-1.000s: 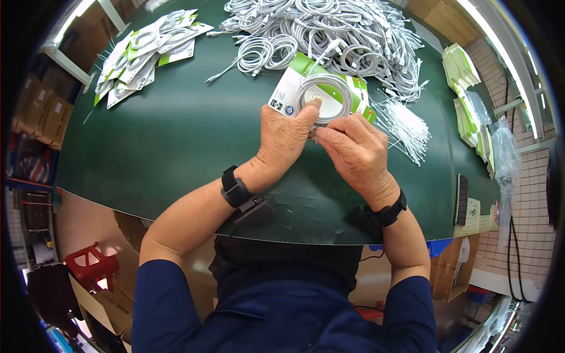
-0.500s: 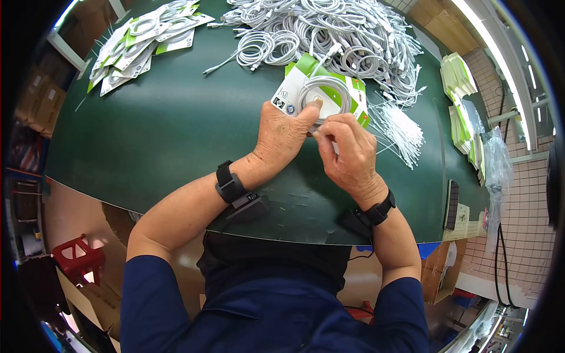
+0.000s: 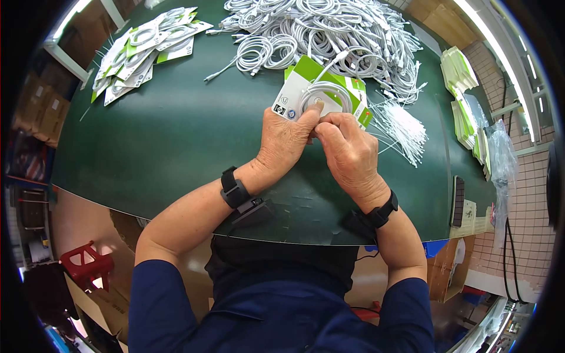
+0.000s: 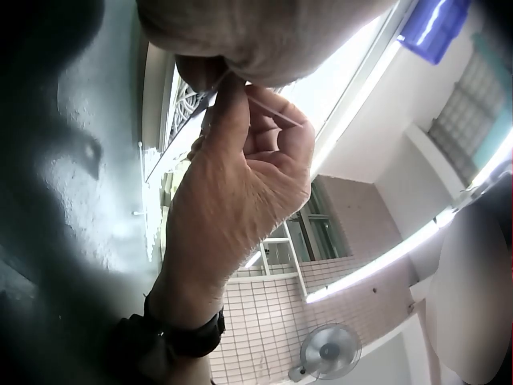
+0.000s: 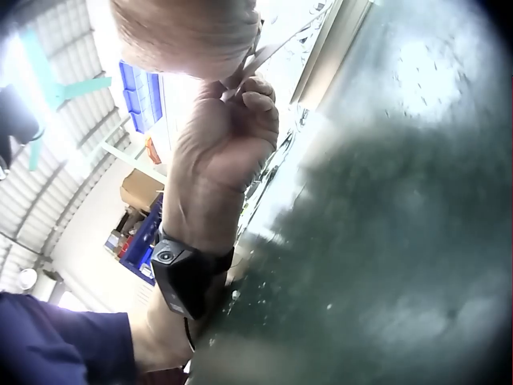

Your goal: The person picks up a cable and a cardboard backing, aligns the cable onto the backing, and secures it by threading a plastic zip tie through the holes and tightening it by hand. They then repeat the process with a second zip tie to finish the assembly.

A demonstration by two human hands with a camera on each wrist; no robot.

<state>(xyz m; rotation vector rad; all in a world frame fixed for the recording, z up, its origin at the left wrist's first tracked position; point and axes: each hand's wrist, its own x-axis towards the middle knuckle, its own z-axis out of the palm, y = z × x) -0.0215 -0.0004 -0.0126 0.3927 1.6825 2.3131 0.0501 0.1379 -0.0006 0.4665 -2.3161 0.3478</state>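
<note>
Two hands meet over a carded cable at the middle of a green bench

Nearest the bench's (image 3: 176, 135) near edge, the left hand (image 3: 284, 141) presses its thumb on a coiled white cable (image 3: 325, 94) lying on a white-and-green backing card (image 3: 294, 88), fingers curled at the card's near edge; the right hand (image 3: 347, 150) pinches something thin there, too small to tell. The card's small logos are unreadable. Half a second ago the right hand's fingers stood slightly apart from the left thumb. Beyond lie white ties (image 3: 403, 126), loose cables (image 3: 329, 32), and finished cards (image 3: 141, 50) at the far-left corner.
</note>
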